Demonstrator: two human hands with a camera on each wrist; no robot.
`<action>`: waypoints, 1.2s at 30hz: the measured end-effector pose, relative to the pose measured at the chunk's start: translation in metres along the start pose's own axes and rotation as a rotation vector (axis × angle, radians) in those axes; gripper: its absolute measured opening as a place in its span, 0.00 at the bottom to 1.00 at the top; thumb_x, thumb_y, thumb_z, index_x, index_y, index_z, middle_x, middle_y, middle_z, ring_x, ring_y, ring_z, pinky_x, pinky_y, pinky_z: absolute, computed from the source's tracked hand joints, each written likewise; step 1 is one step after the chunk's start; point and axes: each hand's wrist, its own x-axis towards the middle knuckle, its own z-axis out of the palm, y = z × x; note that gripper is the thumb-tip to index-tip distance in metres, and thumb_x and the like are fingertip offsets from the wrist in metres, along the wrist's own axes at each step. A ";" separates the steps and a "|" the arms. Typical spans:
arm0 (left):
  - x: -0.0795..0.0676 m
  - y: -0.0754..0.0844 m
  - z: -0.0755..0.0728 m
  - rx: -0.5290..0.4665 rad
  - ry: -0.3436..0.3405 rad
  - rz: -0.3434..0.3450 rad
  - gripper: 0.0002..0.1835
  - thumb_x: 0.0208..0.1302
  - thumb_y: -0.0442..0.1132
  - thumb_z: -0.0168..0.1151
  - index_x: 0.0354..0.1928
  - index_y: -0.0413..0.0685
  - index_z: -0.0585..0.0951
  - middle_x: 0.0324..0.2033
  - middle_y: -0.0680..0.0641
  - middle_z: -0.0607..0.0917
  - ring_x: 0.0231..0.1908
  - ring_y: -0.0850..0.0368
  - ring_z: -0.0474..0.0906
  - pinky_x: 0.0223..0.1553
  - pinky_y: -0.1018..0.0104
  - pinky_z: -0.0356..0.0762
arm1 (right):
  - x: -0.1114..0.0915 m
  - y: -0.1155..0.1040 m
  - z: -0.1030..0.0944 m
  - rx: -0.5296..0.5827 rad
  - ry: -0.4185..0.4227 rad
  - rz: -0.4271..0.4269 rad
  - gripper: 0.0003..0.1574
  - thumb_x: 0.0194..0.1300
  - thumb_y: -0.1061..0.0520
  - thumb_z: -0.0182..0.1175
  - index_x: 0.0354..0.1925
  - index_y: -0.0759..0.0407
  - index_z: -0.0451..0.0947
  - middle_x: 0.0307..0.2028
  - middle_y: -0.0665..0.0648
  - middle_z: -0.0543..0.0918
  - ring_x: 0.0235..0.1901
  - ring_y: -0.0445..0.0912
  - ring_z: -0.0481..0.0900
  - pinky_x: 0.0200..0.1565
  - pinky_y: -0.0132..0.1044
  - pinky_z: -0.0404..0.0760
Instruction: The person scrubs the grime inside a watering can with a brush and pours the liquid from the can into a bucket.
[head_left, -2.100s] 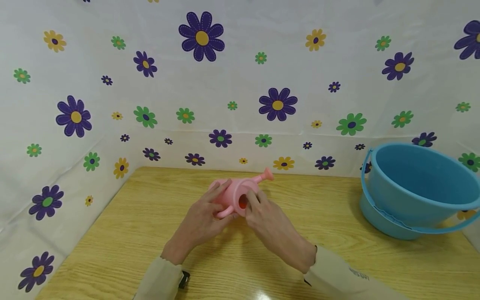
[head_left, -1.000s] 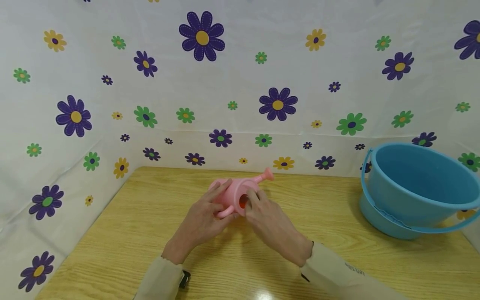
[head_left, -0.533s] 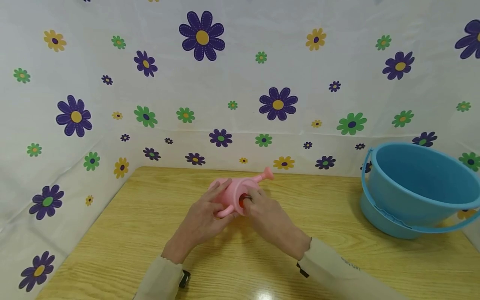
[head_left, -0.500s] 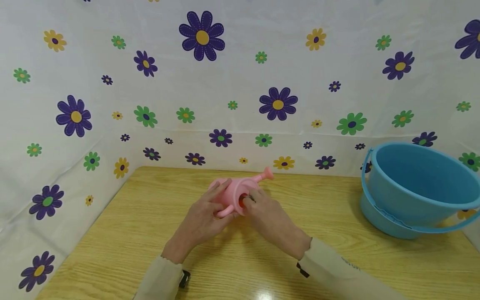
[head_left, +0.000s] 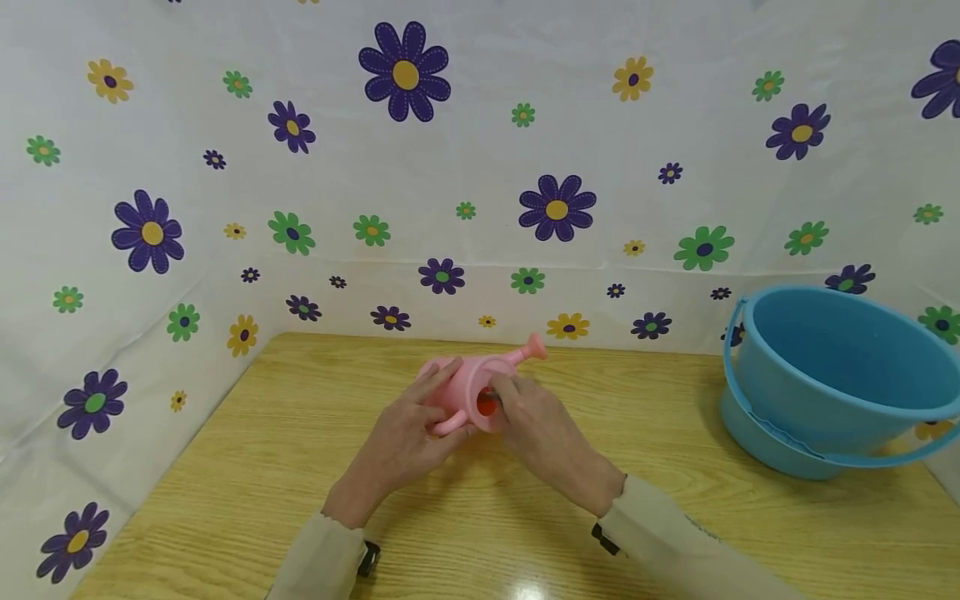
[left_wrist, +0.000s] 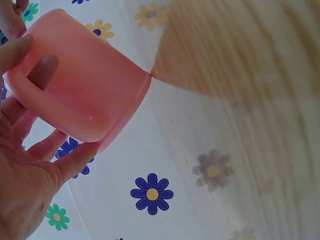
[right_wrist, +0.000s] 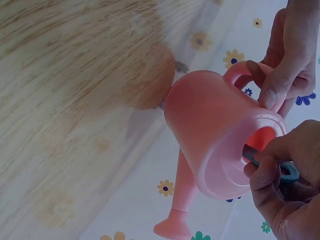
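A pink watering can (head_left: pixel 468 379) stands tilted on the table with its open mouth toward me and its spout (head_left: pixel 528 350) pointing to the back right. My left hand (head_left: pixel 401 442) holds it by the body and handle, with fingers at the handle loop (left_wrist: pixel 55 112). At the mouth, my right hand (head_left: pixel 543 433) pinches a small teal-handled tool with a flat grey blade-like end (right_wrist: pixel 250 152). That end reaches to the red-orange round area (right_wrist: pixel 261 137) inside the mouth. The curled fingers cover much of the handle, and I cannot tell the tool's exact kind.
A large blue bucket (head_left: pixel 810 417) with its handle hanging down stands at the right. A white cloth with printed flowers (head_left: pixel 465 150) hangs behind and to the left of the wooden table (head_left: pixel 300 400).
My right hand has shifted slightly right and its fingers have opened away from the mouth a little, so the tool's grey end shows. The left hand and watering can have stayed in place.
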 end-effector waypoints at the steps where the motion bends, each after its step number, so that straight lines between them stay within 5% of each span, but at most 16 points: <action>1: 0.000 0.000 0.000 -0.001 0.001 0.001 0.18 0.61 0.49 0.75 0.25 0.40 0.88 0.75 0.44 0.70 0.76 0.37 0.63 0.70 0.47 0.70 | 0.000 0.000 0.000 -0.005 0.008 -0.012 0.28 0.54 0.66 0.77 0.50 0.63 0.74 0.36 0.59 0.85 0.32 0.47 0.83 0.38 0.34 0.89; 18: -0.001 -0.002 0.002 0.000 0.010 0.004 0.17 0.60 0.48 0.76 0.27 0.39 0.89 0.75 0.45 0.70 0.76 0.37 0.63 0.69 0.48 0.71 | -0.008 -0.005 -0.014 -0.057 0.082 -0.051 0.26 0.57 0.66 0.75 0.50 0.58 0.74 0.28 0.54 0.77 0.23 0.40 0.68 0.26 0.22 0.70; 24: -0.002 -0.002 0.001 -0.007 0.025 0.002 0.18 0.59 0.47 0.77 0.20 0.42 0.85 0.74 0.44 0.71 0.75 0.37 0.64 0.68 0.47 0.72 | -0.011 -0.010 -0.018 -0.085 0.112 -0.079 0.23 0.58 0.64 0.75 0.47 0.58 0.73 0.27 0.53 0.75 0.23 0.39 0.66 0.24 0.22 0.63; 36: 0.000 -0.002 0.000 -0.010 0.003 -0.013 0.17 0.61 0.48 0.75 0.24 0.41 0.88 0.75 0.46 0.70 0.76 0.38 0.62 0.69 0.48 0.72 | -0.008 -0.006 -0.013 -0.076 0.058 -0.061 0.24 0.58 0.66 0.74 0.48 0.59 0.73 0.31 0.55 0.78 0.25 0.40 0.70 0.28 0.24 0.78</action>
